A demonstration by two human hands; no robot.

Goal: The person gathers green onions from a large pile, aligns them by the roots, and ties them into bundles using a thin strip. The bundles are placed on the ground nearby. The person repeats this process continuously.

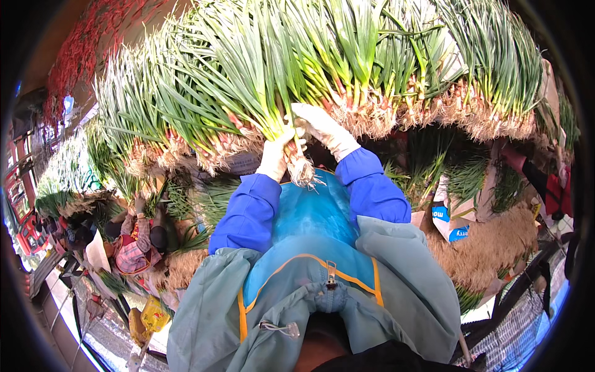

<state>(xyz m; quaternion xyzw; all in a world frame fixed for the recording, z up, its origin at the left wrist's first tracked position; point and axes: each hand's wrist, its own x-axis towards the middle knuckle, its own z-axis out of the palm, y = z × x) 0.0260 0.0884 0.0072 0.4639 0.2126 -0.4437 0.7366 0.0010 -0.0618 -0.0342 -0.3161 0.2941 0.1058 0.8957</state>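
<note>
My left hand (276, 156), in a pale glove, is closed around the lower stalks of a small bunch of green garlic (265, 100). Its long leaves point away from me, and its tangled roots (301, 168) hang just below the hand, above my blue apron (311, 209). My right hand (323, 130), gloved too, is at the right side of the same bunch with its fingertips against the stalks. Whether those fingers pinch a stalk is not clear. Just beyond both hands lies a long heap of green garlic (353, 56), roots towards me.
More green garlic (499, 60) continues the heap to the right, its pale roots along the near edge. Printed cardboard (450, 225) lies by a root-covered pile (488, 251) at right. Other people (135, 246) are at lower left, near a yellow bag (154, 315). Red strands (79, 56) lie at upper left.
</note>
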